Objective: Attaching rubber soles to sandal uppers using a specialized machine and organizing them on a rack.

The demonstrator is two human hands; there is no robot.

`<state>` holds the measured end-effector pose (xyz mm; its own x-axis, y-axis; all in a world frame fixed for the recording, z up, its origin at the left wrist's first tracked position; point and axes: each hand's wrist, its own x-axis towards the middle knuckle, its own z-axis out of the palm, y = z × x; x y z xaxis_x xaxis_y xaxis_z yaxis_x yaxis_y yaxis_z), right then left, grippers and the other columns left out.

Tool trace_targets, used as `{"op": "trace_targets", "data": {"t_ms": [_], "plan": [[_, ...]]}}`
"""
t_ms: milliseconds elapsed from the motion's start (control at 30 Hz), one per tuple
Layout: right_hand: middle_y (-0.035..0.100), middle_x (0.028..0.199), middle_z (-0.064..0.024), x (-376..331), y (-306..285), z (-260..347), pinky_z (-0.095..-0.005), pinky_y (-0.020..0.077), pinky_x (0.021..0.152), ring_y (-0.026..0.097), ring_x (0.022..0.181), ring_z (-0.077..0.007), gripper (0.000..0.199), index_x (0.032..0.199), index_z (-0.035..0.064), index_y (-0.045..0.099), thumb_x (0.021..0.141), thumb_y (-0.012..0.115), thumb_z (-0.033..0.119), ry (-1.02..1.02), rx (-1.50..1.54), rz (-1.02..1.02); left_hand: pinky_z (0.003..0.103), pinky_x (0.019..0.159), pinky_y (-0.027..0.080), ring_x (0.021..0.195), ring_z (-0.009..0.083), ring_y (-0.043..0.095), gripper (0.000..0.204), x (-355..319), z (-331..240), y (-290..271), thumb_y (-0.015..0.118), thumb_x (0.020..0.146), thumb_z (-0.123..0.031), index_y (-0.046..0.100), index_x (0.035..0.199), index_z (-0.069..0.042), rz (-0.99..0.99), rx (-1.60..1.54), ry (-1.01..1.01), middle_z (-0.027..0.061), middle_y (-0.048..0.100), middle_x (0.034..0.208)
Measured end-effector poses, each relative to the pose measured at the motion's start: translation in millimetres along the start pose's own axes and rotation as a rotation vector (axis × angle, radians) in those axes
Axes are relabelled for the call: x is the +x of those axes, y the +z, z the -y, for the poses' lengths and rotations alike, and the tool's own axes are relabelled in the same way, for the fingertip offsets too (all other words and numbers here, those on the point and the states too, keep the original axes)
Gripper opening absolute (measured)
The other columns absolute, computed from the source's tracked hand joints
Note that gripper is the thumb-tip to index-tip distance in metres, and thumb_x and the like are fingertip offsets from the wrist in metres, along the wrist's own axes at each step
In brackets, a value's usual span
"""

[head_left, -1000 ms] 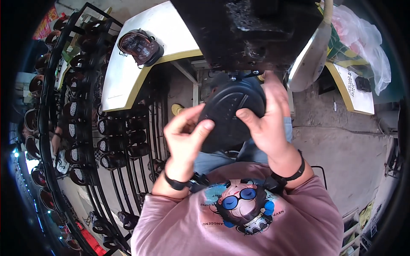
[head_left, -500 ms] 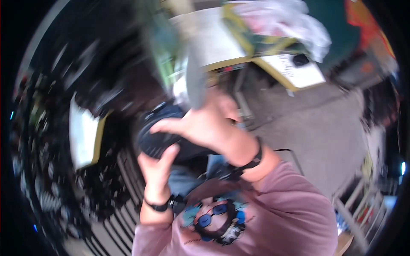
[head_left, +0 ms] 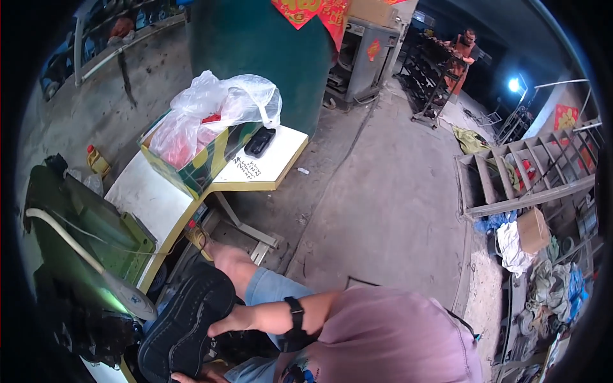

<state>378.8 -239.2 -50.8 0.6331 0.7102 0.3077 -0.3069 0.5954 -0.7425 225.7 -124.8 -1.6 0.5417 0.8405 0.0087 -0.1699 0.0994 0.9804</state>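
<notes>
A black shoe (head_left: 185,319) is tilted at the lower left, its stitched sole turned up toward me. My right hand (head_left: 231,320) grips it at the sole's right edge, fingers partly hidden behind it. At the bottom edge of the picture, my left hand (head_left: 203,374) holds the lower end, mostly cut off from view. A work lamp (head_left: 131,297) on a bent pale arm hangs just left of the shoe and throws light down on a dark heap.
A green machine (head_left: 83,217) stands left, beside a white table (head_left: 153,195) with yellow edges. On it are a box (head_left: 191,172) with plastic bags and a black case (head_left: 260,142). A wooden rack (head_left: 523,175) lies right. Far back, a person (head_left: 461,60) is near a cart (head_left: 428,83).
The view has swung right, bringing in the aisle and far person. The shoe and both hands now lie at lower left, with the sole facing up. Both hands still hold the shoe.
</notes>
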Motion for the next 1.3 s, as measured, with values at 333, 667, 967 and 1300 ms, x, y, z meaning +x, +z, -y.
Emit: {"op": "trace_targets", "data": {"t_ms": [333, 667, 967, 1300], "plan": [[0.059, 0.121, -0.0057, 23, 81, 6, -0.0335, 0.0414, 0.1, 0.053, 0.11, -0.0174, 0.048, 0.126, 0.0008, 0.055, 0.082, 0.075, 0.01, 0.046, 0.013, -0.093, 0.04, 0.107, 0.034, 0.117, 0.0245, 0.054, 0.062, 20, -45, -22, 0.065, 0.093, -0.027, 0.039, 0.145, -0.006, -0.028, -0.808, -0.268, 0.0165, 0.047, 0.142], [0.06, 0.117, -0.0091, 36, 101, -23, -0.0352, 0.0444, 0.099, 0.056, 0.112, -0.0217, 0.044, 0.12, 0.0039, 0.058, 0.079, 0.073, 0.005, 0.014, -0.218, 0.165, 0.027, 0.075, 0.05, 0.077, 0.0148, 0.064, 0.03, 71, -121, -10, 0.082, 0.07, -0.009, 0.066, 0.091, 0.005, 0.487, 0.847, 0.367, 0.0084, 0.069, 0.088], [0.052, 0.113, -0.0153, 17, 69, 4, -0.0384, 0.049, 0.085, 0.058, 0.099, -0.0289, 0.07, 0.13, 0.0058, 0.051, 0.07, 0.084, 0.021, -0.042, -0.651, 0.09, 0.024, 0.082, 0.052, 0.089, 0.0123, 0.066, 0.035, 29, -57, 2, 0.078, 0.08, -0.003, 0.061, 0.11, 0.003, 0.195, -0.048, 0.078, 0.0084, 0.07, 0.098], [0.061, 0.097, -0.0102, 50, 41, 96, -0.0402, 0.0486, 0.078, 0.06, 0.091, -0.0329, 0.055, 0.113, 0.0087, 0.07, 0.068, 0.079, 0.038, -0.201, -1.352, 0.221, 0.031, 0.096, 0.046, 0.107, 0.0151, 0.059, 0.028, -3, -12, 23, 0.063, 0.093, -0.005, 0.055, 0.119, 0.0, 0.102, -0.458, -0.02, 0.0091, 0.063, 0.116]]}}
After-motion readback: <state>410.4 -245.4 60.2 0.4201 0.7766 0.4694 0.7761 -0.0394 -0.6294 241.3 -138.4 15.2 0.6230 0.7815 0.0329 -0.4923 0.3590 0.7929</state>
